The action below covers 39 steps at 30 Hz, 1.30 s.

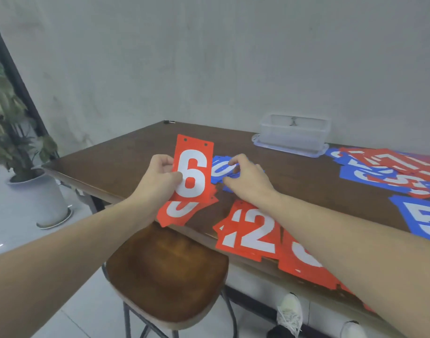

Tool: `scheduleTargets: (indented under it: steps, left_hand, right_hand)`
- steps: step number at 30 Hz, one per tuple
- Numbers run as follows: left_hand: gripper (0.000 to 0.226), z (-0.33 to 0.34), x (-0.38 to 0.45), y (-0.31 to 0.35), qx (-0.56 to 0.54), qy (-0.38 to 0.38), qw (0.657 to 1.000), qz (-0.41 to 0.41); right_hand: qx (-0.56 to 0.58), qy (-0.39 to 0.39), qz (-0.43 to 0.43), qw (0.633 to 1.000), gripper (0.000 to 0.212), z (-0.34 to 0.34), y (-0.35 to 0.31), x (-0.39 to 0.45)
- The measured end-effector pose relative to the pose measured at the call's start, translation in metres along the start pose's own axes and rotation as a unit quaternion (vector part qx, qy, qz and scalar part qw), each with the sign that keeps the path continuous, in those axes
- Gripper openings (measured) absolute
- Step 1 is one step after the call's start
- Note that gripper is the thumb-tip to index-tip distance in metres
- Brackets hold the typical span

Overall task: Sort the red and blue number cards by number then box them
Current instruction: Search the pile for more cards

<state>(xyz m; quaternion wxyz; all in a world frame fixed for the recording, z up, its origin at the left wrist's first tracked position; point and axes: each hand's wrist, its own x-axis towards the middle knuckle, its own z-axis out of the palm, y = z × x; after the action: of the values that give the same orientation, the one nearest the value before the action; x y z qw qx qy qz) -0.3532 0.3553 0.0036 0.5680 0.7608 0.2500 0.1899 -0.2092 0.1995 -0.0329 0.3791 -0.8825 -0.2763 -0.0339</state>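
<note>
My left hand (160, 176) holds a red card with a white 6 (193, 167) upright above the table's near left corner. Under it lies a small red pile (182, 213). My right hand (245, 176) pinches the edge of a blue card pile (221, 168) lying flat just right of the 6. Near the front edge rest red cards showing a 2 (250, 232) and another red pile (306, 267), partly hidden by my right forearm. A mixed heap of red and blue cards (389, 172) spreads at the right, with a blue 5 (426, 220). The clear plastic box (294, 135) stands at the back.
The dark wooden table (126, 162) stands against a grey wall. A wooden stool (167, 276) sits under its front edge. A potted plant (38, 189) stands on the floor at the left. Shoes (289, 313) show below the table.
</note>
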Motion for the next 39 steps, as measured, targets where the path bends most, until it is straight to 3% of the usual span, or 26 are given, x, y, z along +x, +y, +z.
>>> scheduleTargets:
  steps: [6,9,13,24,34,39]
  left_hand:
    - [0.090,0.071,-0.018,0.023,-0.076,-0.157,0.983,0.052]
    - [0.103,0.111,-0.032,0.035,-0.091,-0.216,0.968,0.085]
    - [0.095,0.168,-0.057,0.051,-0.103,-0.282,0.948,0.109]
    - [0.054,0.307,-0.151,0.092,-0.122,-0.430,0.891,0.081]
    - [0.037,0.404,-0.216,0.116,0.030,-0.493,0.860,0.126]
    - [0.034,0.443,-0.219,0.111,0.193,-0.462,0.825,0.261]
  right_hand:
    - [0.029,0.048,-0.002,0.998,0.026,-0.089,0.053,-0.039]
    - [0.003,0.082,0.006,0.997,0.027,-0.138,0.080,-0.073]
    - [-0.030,0.118,0.048,0.991,0.030,-0.201,0.113,-0.127]
    - [-0.090,0.189,0.162,0.964,0.027,-0.321,0.175,-0.257]
    - [-0.122,0.217,0.210,0.946,0.024,-0.373,0.212,-0.318]
    - [-0.107,0.220,0.225,0.943,0.023,-0.381,0.235,-0.332]
